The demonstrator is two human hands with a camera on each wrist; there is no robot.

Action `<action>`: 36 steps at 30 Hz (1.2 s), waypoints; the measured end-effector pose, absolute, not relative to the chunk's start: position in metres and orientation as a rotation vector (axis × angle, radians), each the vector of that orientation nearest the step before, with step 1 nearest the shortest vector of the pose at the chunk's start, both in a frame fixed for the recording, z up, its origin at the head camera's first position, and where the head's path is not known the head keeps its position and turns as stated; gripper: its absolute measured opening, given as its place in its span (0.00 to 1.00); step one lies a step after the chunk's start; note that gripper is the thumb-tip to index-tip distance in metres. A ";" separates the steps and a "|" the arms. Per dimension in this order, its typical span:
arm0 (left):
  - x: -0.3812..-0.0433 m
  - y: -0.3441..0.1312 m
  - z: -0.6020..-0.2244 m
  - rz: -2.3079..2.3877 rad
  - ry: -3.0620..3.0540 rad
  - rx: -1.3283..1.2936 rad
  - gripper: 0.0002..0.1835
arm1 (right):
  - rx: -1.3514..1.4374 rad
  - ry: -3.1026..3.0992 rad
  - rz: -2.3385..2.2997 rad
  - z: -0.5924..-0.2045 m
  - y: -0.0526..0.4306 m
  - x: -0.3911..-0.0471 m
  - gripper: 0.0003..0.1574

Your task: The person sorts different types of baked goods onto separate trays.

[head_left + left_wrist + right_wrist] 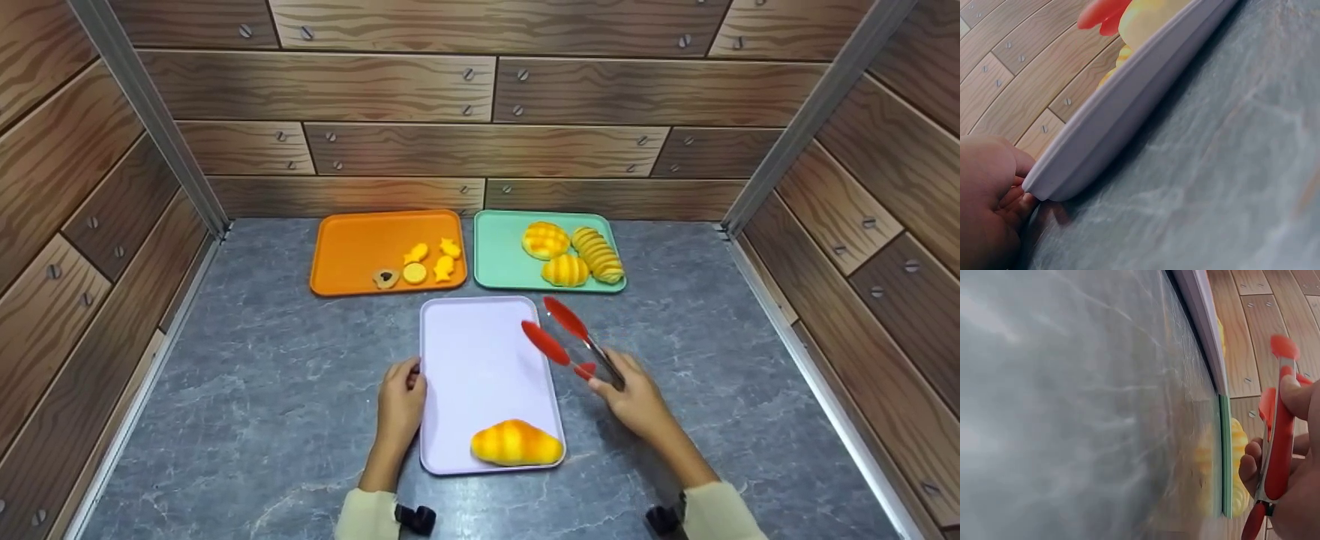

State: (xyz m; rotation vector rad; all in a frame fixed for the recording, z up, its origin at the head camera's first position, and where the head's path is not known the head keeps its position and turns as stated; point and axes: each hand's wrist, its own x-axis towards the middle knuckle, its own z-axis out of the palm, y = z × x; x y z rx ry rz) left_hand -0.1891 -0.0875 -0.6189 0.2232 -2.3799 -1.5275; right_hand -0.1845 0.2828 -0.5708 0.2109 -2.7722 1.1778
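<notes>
A lavender tray (pixel 480 360) lies lengthwise between my hands, with a yellow-orange toy croissant (pixel 517 444) at its near right end. My left hand (pixel 403 401) holds the tray's left edge; the left wrist view shows the fingers bent at the rim (pixel 1081 152). To the right of the tray, my right hand (pixel 636 397) grips red-tipped tongs (pixel 566 319) by the handles. The tongs' arms are spread, nothing between them, and their tips hover by the tray's far right corner. In the right wrist view the thumb lies along the red handle (pixel 1280 455).
Behind, an orange tray (pixel 352 251) bears several small yellow pieces (pixel 415 273) and a tan piece (pixel 386 279) with a dark centre. Beside it, a mint green tray (pixel 499 259) carries a round bun (pixel 546 240), a small striped bun (pixel 565 271) and a twisted loaf (pixel 598 255). Wood-patterned walls (pixel 480 150) enclose the table.
</notes>
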 end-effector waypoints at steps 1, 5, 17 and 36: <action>-0.189 -0.087 -0.619 -1.523 -2.379 0.221 0.16 | 0.224 -2.777 1.180 -0.571 0.285 -0.180 0.42; -0.189 -0.087 -0.619 -1.517 -2.376 0.219 0.16 | 0.285 -2.807 1.160 -0.570 0.291 -0.163 0.41; -0.189 -0.086 -0.620 -1.513 -2.380 0.229 0.17 | 0.512 -2.903 1.077 -0.563 0.306 -0.133 0.39; -0.190 -0.087 -0.619 -1.500 -2.393 0.224 0.16 | 0.743 -2.988 0.909 -0.562 0.310 -0.117 0.39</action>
